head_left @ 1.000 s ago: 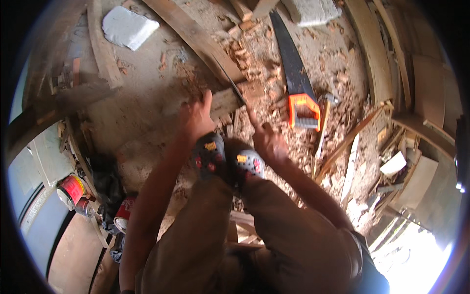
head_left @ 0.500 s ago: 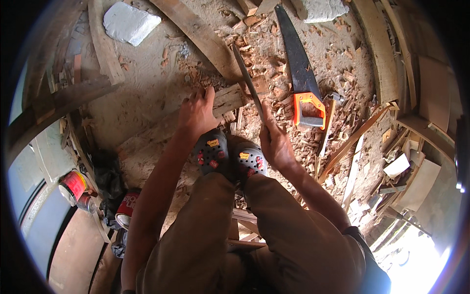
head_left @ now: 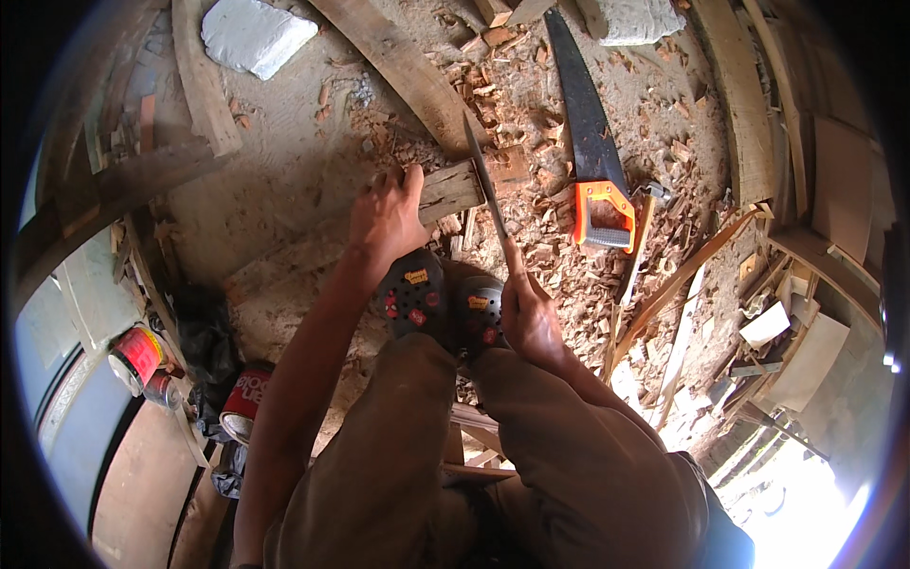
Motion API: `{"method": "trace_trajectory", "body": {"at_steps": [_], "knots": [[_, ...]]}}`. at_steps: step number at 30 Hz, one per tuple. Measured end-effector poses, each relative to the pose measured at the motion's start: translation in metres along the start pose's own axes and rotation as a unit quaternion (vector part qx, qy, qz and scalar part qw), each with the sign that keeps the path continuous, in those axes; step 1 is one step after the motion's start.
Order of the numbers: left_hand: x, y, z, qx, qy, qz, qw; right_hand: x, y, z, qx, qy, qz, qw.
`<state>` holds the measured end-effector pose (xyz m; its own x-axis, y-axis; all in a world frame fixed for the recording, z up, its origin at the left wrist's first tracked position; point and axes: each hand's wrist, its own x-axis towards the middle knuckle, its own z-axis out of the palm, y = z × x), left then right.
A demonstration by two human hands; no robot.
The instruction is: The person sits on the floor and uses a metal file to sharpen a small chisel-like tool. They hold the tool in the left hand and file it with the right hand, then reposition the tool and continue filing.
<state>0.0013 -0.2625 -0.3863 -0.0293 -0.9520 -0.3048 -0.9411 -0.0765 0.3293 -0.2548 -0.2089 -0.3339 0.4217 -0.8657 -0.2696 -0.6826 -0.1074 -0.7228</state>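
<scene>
Lower left of the frame: a red can with a white band [head_left: 136,355] is seen lying on its side, and just right of it a red-and-white labelled container [head_left: 248,402], half hidden. Up at centre, the left hand [head_left: 387,216] is curled shut around a short wooden block [head_left: 453,190] on the floor. Right of that, the right hand [head_left: 529,318] is closed on the handle of a long blade [head_left: 485,188] laid across the block. An orange-handled saw [head_left: 588,142] is parked upper right among wood chips [head_left: 555,261].
</scene>
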Motion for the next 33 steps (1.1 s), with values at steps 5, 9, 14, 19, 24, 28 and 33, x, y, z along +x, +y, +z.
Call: {"method": "trace_trajectory", "body": {"at_steps": [5, 9, 14, 19, 24, 28, 33], "knots": [[0.003, 0.004, -0.003, -0.007, 0.002, -0.012, 1.000, 0.084, -0.004, 0.007, 0.041, 0.025, -0.035, 0.998], [0.001, 0.006, -0.005, 0.003, -0.004, -0.022, 1.000, 0.093, -0.005, 0.005, 0.021, 0.039, -0.077, 0.996], [-0.003, 0.002, 0.003, 0.020, 0.001, -0.017, 1.000, -0.016, 0.018, -0.003, 0.028, -0.016, -0.010, 0.999], [0.001, 0.005, 0.001, -0.005, 0.031, 0.004, 0.999, 0.031, 0.001, -0.001, -0.009, -0.056, 0.072, 0.996], [-0.010, 0.003, 0.013, 0.001, 0.069, -0.005, 0.998, 0.021, 0.014, 0.008, -0.020, -0.003, -0.010, 1.000], [0.004, 0.006, -0.002, -0.001, 0.012, -0.025, 1.000, -0.057, 0.029, -0.004, -0.040, -0.067, 0.077, 0.994], [0.004, -0.001, 0.001, -0.030, -0.016, -0.040, 0.999, 0.041, 0.001, 0.011, -0.056, -0.014, 0.002, 0.998]]}}
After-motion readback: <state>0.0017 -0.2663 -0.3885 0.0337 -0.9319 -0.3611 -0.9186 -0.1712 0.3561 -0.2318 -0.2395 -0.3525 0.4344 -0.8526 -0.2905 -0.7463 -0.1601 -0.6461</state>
